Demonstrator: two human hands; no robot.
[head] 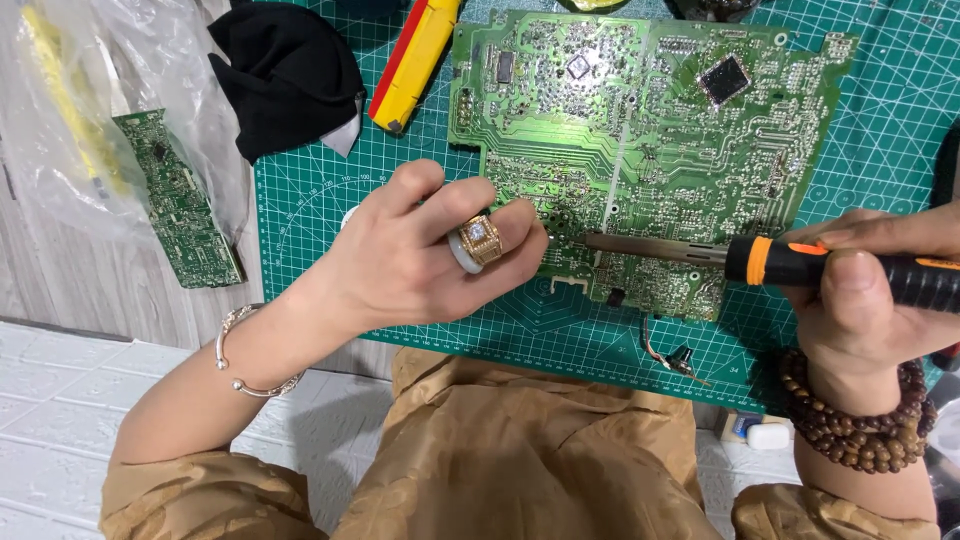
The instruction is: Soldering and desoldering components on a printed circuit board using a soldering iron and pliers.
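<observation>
A large green circuit board (640, 130) lies solder side up on a green cutting mat (310, 190). My right hand (870, 285) grips a black and orange soldering iron (800, 262); its metal tip reaches left to the board's lower left part. My left hand (420, 250), wearing two rings and a bracelet, is curled with its fingertips at the board next to the iron's tip. Whether those fingers pinch anything is hidden.
A smaller green circuit board (180, 205) in a clear plastic bag lies at the left on the wooden table. A black cloth (290, 70) and a yellow and red tool (415, 60) lie at the mat's top left. A small loose wired part (678, 358) sits below the board.
</observation>
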